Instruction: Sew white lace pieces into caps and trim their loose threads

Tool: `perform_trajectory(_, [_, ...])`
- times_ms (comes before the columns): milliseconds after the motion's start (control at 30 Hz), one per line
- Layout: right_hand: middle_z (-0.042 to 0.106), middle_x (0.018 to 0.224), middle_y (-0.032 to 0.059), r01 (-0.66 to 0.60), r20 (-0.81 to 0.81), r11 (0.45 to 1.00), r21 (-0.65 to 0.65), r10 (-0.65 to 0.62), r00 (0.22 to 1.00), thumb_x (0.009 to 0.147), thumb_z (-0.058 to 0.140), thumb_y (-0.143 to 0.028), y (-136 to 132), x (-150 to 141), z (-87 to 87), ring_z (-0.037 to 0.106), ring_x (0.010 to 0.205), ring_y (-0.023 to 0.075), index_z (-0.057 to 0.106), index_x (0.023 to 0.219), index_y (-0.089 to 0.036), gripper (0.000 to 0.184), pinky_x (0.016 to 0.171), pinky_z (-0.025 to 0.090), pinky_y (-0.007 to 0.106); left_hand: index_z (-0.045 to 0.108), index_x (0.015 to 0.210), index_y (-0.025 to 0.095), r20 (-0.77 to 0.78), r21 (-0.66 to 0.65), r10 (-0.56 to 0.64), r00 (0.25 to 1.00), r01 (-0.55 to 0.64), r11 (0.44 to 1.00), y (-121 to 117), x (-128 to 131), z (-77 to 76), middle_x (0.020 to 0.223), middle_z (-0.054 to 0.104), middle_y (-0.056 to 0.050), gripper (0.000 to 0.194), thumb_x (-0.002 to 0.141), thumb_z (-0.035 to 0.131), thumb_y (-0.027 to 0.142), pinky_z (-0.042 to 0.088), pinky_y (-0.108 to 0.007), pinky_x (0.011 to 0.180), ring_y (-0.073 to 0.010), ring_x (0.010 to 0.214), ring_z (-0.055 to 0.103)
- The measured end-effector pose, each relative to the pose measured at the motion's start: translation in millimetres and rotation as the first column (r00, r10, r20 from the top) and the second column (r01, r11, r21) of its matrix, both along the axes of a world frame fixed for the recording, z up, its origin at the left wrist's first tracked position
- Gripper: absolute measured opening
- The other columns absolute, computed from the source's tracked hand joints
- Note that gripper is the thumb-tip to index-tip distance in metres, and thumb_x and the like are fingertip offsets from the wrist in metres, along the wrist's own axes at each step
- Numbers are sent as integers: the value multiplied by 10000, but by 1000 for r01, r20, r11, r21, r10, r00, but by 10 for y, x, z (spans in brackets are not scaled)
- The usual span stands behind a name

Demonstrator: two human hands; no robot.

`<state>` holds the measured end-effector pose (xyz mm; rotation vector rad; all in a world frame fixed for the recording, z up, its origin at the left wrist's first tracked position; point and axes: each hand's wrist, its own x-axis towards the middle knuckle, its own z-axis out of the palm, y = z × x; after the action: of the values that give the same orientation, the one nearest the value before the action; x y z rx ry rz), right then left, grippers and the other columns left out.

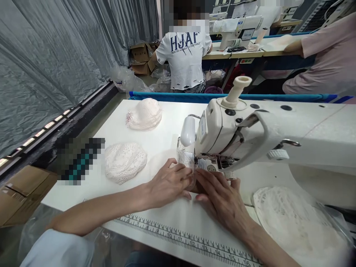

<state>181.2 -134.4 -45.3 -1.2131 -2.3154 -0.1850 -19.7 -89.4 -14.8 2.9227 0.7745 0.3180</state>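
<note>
A white sewing machine stands over the table, its needle area just beyond my fingertips. Sheer white lace fabric lies under the machine head. My left hand has its fingers bent and closed on the near edge of this lace, left of the needle. Close beside it, my right hand lies with fingers stretched toward the presser foot and thumb apart. What is under the right fingers is mostly hidden. A white lace cup-shaped piece and a pale pink one rest to the left.
Stacked white lace pieces lie on the right, under the machine arm. A printed ruler runs along the front of the white table. A cardboard box is at left. Beyond the blue edge sit two people near other machines.
</note>
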Motion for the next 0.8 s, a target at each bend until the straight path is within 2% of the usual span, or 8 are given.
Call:
perform_trajectory(100, [635,1149,127,-15,17,1000,-19,16,1000,945,332,-426,16,-2,-12,548,935,238,595,1097,-112,437,741,302,394,541,1050,175,8,-10,-1,1000,1,1000,1,53,-43,1111,559,-72,283,912,448,404,338,-369,860,-181,998,514])
perform_trajectory(233, [660,1092,127,29,59,999,-30,-27,998,951,332,-408,59,21,-41,563,902,240,592,1083,-105,420,749,299,394,507,1124,162,-26,24,-1,1000,1,1000,-1,85,-65,1182,533,-83,386,899,432,466,338,-379,876,-199,1037,490])
perform_trajectory(433, [682,1034,143,70,119,997,-34,-65,991,957,304,-424,108,71,-68,570,859,252,567,1162,-119,451,780,288,418,514,1114,146,-6,74,67,998,-67,995,43,153,-108,1109,565,-84,415,898,410,485,350,-384,854,-201,997,503])
perform_trajectory(567, [679,1041,131,32,50,998,-56,-29,998,958,319,-399,65,81,-35,570,858,247,617,1053,-136,409,785,293,417,541,1066,124,11,94,65,998,-66,993,-61,156,-114,1123,566,-97,428,878,438,495,354,-382,863,-210,1010,501])
perform_trajectory(667, [671,1055,110,-44,-36,994,-101,40,999,949,355,-396,14,75,-7,573,856,227,630,946,-152,368,777,300,398,561,1004,108,19,94,56,998,-58,994,-179,105,-118,994,596,-78,382,895,438,453,364,-366,846,-196,951,521])
perform_trajectory(800, [668,1038,98,-105,-97,983,-152,91,991,938,401,-389,-22,64,-6,579,848,199,615,943,-157,316,783,304,376,562,970,111,8,112,70,998,-70,991,-247,44,-139,885,579,-56,269,895,491,359,380,-356,793,-190,876,523])
